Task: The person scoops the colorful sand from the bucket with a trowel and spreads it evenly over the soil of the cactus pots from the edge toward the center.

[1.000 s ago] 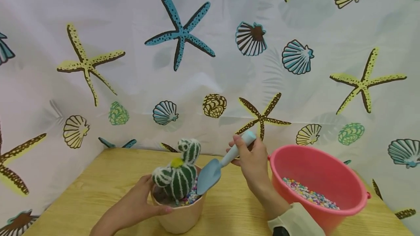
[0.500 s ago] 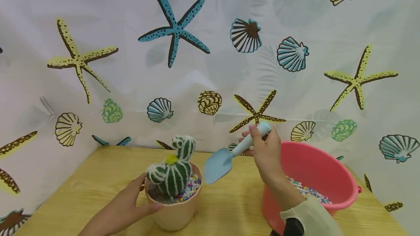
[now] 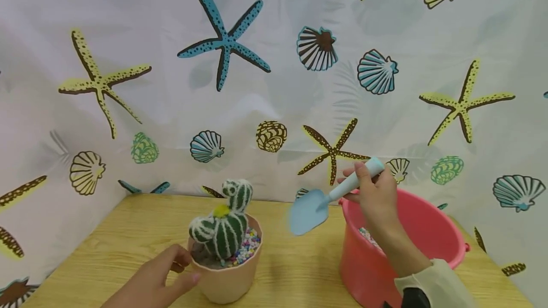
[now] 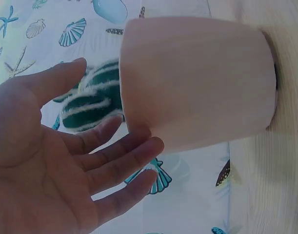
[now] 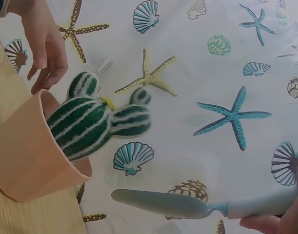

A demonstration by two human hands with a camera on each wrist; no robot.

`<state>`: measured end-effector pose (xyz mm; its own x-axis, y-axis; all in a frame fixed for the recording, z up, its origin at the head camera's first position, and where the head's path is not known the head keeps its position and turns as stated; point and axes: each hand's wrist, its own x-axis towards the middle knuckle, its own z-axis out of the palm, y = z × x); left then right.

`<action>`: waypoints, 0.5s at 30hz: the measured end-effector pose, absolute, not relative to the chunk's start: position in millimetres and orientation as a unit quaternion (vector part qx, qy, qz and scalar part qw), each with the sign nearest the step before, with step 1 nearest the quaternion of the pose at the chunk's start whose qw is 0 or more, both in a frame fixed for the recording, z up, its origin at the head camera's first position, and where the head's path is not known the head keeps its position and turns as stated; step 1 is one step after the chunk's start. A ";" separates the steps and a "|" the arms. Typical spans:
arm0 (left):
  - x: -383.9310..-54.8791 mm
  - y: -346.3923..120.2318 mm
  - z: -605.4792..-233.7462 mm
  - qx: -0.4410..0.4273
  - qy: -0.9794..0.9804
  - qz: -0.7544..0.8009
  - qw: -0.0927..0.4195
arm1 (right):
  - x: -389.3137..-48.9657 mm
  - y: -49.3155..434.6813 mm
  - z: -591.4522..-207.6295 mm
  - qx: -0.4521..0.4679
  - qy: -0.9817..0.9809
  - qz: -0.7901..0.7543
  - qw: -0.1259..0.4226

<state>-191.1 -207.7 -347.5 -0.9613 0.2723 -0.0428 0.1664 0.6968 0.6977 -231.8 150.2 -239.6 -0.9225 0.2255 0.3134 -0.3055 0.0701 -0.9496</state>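
Note:
My right hand grips the handle of a light blue trowel, its blade pointing left between the pot and the bucket. A knitted-looking green and white cactus with a yellow flower stands in a peach flowerpot. Colourful small pebbles lie on the right side inside the pot, grey-brown material on the left. Beside the pot's left rim is my left hand, thumb and fingers spread loosely. In the left wrist view, the fingertips of that hand overlap the pot's rim edge.
A pink bucket stands on the right of the wooden table, with similar colourful pebbles inside, partly hidden by my right forearm. A white cloth printed with starfish and shells hangs behind the table.
My right hand has carried the trowel from over the pot rightward toward the bucket. My left hand has loosened from the pot and drawn slightly left.

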 end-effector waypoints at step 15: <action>-186.4 -182.4 -346.9 0.199 0.884 0.403 0.130 | -221.9 192.4 -228.0 0.030 -0.698 0.673 0.241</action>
<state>-186.4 -182.4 -346.9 -0.8868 0.4569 -0.0702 0.2467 0.5962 0.7640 -221.9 192.4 -228.0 -0.8820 0.2830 0.3768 -0.3661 0.0919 -0.9260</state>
